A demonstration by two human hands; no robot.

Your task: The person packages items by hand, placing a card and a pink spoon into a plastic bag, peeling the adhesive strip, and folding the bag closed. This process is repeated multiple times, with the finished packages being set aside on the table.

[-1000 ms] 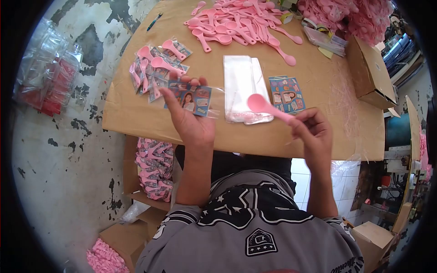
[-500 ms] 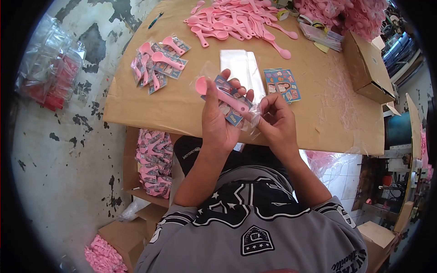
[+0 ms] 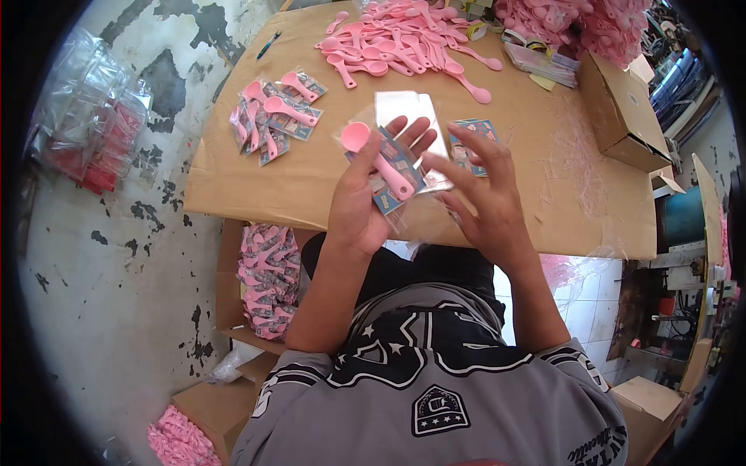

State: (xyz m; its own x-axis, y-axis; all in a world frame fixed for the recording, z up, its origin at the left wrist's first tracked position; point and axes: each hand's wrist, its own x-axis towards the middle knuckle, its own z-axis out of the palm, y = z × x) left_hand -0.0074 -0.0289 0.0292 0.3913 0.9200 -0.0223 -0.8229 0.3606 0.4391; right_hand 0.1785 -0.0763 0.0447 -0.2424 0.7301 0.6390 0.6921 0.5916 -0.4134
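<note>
My left hand is closed around a clear bag with a pink measuring spoon and a blue printed card in it. Its thumb presses near the spoon's bowl, which points up and left. To the right, my right hand has its fingers spread, apart from the spoon's handle. A small white bit shows by its fingertips, too small to name. Behind the hands lies a stack of clear bags. A pile of blue cards is partly hidden by my right fingers.
Bagged spoons lie at the table's left, below a blue pen. Loose pink spoons are heaped at the back. An open cardboard box stands at right near plastic strands. Below the table, a carton holds bagged spoons.
My right hand has let go of the bag's lower end and moved up and right, its fingers spreading. The left hand still holds the bagged spoon, now tilted more upright.
</note>
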